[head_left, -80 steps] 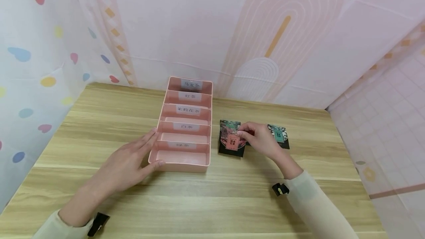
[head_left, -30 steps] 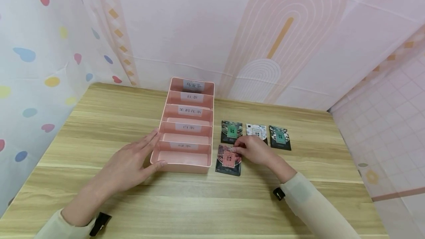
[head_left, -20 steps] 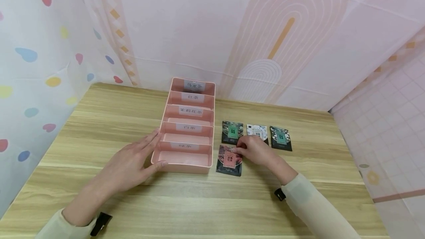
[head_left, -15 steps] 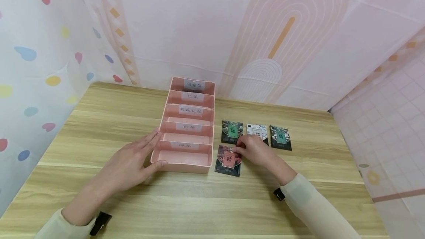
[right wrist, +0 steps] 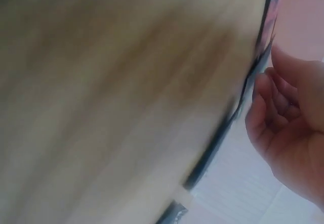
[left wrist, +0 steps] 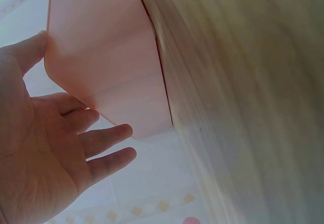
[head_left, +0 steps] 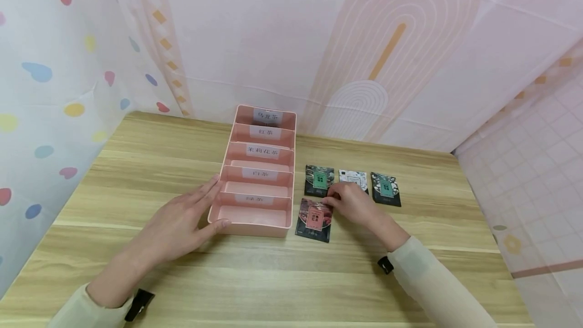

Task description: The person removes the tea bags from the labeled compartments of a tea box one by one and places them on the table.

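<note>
My left hand (head_left: pixel 175 227) rests against the left wall and near corner of a pink divided box (head_left: pixel 249 230), fingers extended. In the left wrist view, the thumb and fingertips of the left hand (left wrist: pixel 45 148) touch the box's rim. The box has several compartments with white labels in Chinese. My right hand (head_left: pixel 355 206) is at the top right corner of a red-labelled tea sachet (head_left: pixel 313 220), which lies flat. In the right wrist view, the right hand (right wrist: pixel 291 110) has loosely curled fingers, its thumb close to the sachet's edge.
Behind the red sachet lie a green-labelled tea sachet (head_left: pixel 320 180), a white-topped sachet (head_left: pixel 352 178) partly covered by the right hand, and another green-labelled sachet (head_left: pixel 386 189). A dark shape shows in the box's farthest compartment. A patterned cloth (head_left: pixel 255 29) hangs behind the wooden table (head_left: pixel 255 282).
The red-labelled sachet was drawn toward me from on top of the green one and laid flat. My right fingers have since slipped off it to its corner. The left hand stayed put.
</note>
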Demonstrator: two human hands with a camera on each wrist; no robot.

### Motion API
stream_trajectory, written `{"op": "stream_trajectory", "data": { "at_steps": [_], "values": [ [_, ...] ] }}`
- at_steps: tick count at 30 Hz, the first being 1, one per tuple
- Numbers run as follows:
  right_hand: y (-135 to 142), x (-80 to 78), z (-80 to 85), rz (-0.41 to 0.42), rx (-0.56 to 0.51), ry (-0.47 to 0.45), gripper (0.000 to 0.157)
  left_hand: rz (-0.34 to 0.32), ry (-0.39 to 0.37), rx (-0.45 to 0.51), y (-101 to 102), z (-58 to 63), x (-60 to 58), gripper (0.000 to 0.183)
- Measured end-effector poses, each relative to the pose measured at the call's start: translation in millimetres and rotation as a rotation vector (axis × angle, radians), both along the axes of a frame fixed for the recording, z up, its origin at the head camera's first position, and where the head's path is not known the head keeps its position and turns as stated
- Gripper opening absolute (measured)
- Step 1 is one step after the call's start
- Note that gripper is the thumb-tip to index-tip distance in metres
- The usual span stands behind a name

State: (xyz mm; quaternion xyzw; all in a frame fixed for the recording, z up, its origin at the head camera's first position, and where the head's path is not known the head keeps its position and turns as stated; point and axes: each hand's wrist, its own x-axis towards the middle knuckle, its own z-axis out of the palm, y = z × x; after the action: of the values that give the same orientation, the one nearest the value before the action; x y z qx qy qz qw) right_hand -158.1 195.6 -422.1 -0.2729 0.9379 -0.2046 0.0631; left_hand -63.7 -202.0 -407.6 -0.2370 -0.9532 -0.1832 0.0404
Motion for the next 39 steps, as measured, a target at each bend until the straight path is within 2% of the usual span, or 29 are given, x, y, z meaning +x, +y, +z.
{"op": "stream_trajectory", "data": {
  "at_steps": [8, 14, 23, 33, 39],
  "values": [
    [1, -6.6, 13.0, -0.039, -0.005, 0.088, 0.014, 0.002, -0.011, -0.004, 0, 2.6, 0.2, 0.083],
    [-1, -11.6, 28.1, -0.027, -0.066, 0.121, 0.017, -0.002, -0.035, -0.010, 0, 3.5, -1.0, 0.086],
    [-9, -23.7, 50.1, 0.001, -0.073, 0.180, 0.020, 0.003, -0.025, -0.001, 0, 2.3, -0.5, 0.084],
    [-26, -36.5, 69.7, -0.016, -0.111, 0.183, 0.028, -0.005, -0.020, 0.000, 0, 3.0, -2.1, 0.085],
    [-35, -42.1, 72.7, -0.012, -0.153, 0.183, 0.027, -0.004, -0.008, 0.009, 1, 1.2, -0.4, 0.084]
  ]
}}
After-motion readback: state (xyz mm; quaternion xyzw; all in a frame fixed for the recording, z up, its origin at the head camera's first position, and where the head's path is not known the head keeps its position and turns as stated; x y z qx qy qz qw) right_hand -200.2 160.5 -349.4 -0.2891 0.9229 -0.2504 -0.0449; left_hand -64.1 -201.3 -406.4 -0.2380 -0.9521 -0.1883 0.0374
